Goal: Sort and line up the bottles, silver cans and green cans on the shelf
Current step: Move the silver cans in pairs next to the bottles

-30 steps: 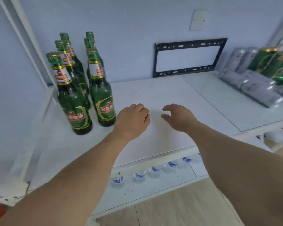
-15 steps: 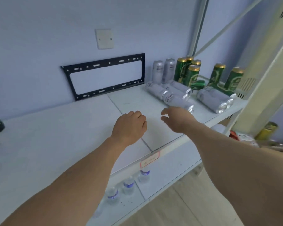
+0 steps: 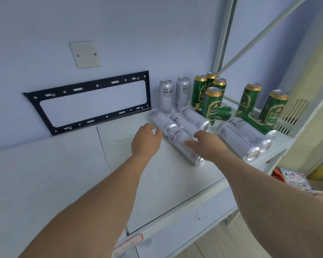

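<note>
My left hand (image 3: pixel 146 139) hangs loosely open beside the toppled silver cans (image 3: pixel 183 133) at the right end of the shelf (image 3: pixel 67 175), my right hand (image 3: pixel 206 144) slack-fingered on the nearest; a clumsy nudge could roll them off the edge.

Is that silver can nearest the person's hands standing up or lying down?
Lying down. The nearest silver can rests on its side on the shelf, with its round end facing the front edge.
</note>
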